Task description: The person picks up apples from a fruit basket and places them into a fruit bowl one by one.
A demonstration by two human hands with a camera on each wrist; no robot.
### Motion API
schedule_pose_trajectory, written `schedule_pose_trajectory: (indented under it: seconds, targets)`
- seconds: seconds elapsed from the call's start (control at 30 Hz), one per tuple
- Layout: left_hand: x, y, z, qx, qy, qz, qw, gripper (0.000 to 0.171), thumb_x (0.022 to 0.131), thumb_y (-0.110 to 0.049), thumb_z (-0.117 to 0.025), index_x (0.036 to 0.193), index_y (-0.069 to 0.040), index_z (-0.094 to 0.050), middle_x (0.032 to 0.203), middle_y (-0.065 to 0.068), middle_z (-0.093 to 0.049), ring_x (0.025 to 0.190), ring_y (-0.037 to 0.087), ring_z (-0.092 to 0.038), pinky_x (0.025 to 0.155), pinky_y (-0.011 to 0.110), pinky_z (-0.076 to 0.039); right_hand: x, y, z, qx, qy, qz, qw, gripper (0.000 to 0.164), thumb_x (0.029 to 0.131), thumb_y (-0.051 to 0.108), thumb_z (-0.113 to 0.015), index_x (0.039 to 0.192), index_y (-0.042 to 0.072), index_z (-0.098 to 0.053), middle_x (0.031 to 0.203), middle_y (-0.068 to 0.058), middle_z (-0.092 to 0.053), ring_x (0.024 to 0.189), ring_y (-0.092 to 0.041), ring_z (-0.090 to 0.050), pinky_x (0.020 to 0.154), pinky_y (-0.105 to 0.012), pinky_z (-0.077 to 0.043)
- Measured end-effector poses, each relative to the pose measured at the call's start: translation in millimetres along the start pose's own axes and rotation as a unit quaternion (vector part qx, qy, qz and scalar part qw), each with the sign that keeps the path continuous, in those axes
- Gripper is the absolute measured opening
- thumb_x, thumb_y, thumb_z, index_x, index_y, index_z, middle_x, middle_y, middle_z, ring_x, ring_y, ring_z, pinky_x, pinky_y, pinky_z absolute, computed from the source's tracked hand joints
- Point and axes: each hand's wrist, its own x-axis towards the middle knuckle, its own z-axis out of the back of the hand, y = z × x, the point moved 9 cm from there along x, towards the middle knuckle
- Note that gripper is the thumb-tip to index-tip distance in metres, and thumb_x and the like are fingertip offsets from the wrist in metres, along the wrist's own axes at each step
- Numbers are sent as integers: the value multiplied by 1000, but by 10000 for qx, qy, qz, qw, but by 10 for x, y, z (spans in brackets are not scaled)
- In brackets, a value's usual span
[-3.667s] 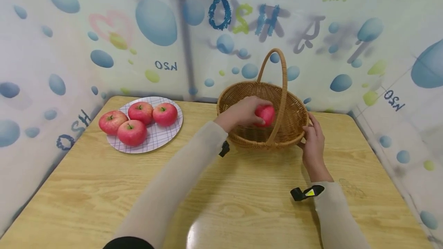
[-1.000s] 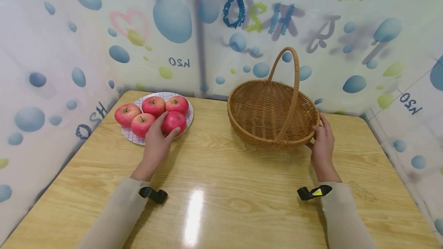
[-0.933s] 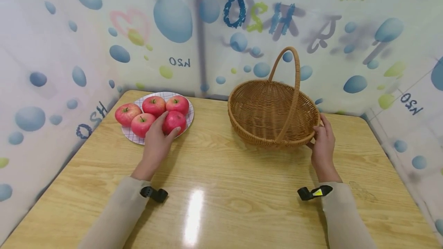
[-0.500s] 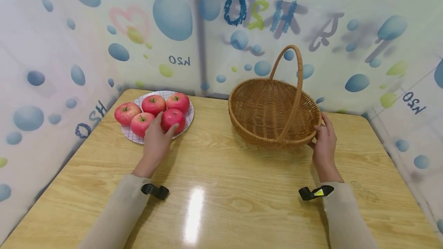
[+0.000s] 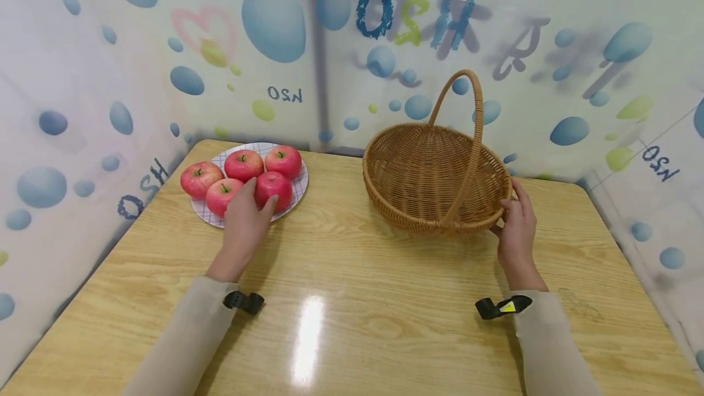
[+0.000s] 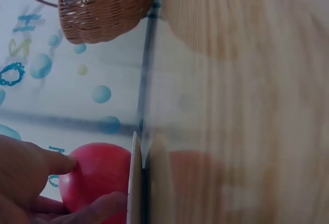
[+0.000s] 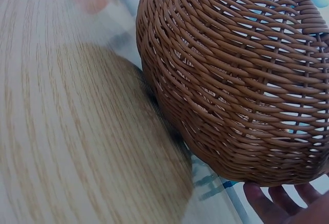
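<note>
In the head view, my left hand holds a red apple at the right front of a checked plate, its fingers and thumb on either side. In the left wrist view the thumb touches the side of this apple, next to the plate's thin edge. Several more apples sit close together on the plate. My right hand grips the right rim of a wicker basket with a tall handle. Fingertips show against the woven wall in the right wrist view; the rest is hidden.
Both things stand toward the back of a wooden table. A patterned wall covering rises behind and at the sides. Bare tabletop lies between plate and basket. Each wrist carries a small black camera.
First the left hand held an apple over the basket; then it was at the plate with that apple. Lately the apple turned more upright and shifted slightly left. The right hand stayed on the rim.
</note>
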Motion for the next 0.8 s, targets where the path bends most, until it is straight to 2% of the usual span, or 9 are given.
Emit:
schedule_pose_trajectory:
  seconds: [0.4, 0.47, 0.57, 0.63, 0.67, 0.73, 0.8]
  targets:
    - [-25, -139, 83, 166, -80, -222, 9996, 54, 99, -24, -62, 142, 6, -49, 136, 27, -58, 123, 44, -58, 103, 59, -51, 1, 30, 56, -123, -2, -30, 9999, 55, 104, 23, -33, 158, 36, -32, 167, 2, -26, 153, -31, -32, 112, -61, -36]
    - [-18, -174, 95, 179, -79, -295, 9994, 51, 99, -24, -63, 139, 6, -52, 131, 26, -62, 116, 42, -62, 98, 57, -54, -5, 41, 65, -175, 22, -43, 9998, 55, 105, 24, -33, 158, 36, -31, 167, 0, -27, 153, -31, -32, 109, -54, -44]
    - [-17, -257, 106, 173, -68, -503, 9986, 47, 98, -24, -63, 134, 5, -57, 114, 24, -68, 96, 37, -65, 84, 51, -59, -26, 61, 103, -269, 21, -54, 9996, 54, 106, 27, -33, 159, 36, -29, 165, -5, -31, 152, -31, -34, 94, -29, -57]
    - [-33, -334, 100, 119, 31, -710, 9974, 45, 98, -24, -64, 134, 3, -59, 99, 22, -68, 77, 32, -62, 72, 44, -56, -58, 74, 125, -280, 110, -89, 9995, 54, 106, 30, -35, 160, 35, -26, 165, -8, -31, 152, -32, -35, 80, -17, -58]
    - [-45, -379, 90, 84, 116, -829, 9965, 43, 98, -24, -64, 133, 2, -60, 98, 21, -68, 74, 29, -61, 70, 42, -55, -80, 79, 131, -266, 203, -117, 9994, 55, 107, 32, -36, 161, 34, -24, 165, -10, -30, 152, -32, -34, 75, -13, -56]
    - [-82, -462, 61, 29, 375, -1033, 9939, 42, 98, -24, -65, 133, -1, -61, 101, 19, -70, 72, 27, -62, 70, 41, -55, -132, 79, 131, -337, 465, -177, 9982, 59, 107, 35, -38, 162, 31, -18, 166, -14, -26, 150, -31, -35, 75, -13, -56]
    - [-127, -535, 25, -1, 696, -1172, 9907, 42, 99, -24, -64, 135, -2, -60, 114, 19, -70, 82, 30, -68, 80, 45, -58, -192, 87, 136, -471, 753, -184, 9959, 64, 107, 40, -41, 163, 28, -13, 166, -17, -21, 146, -27, -40, 78, -15, -57]
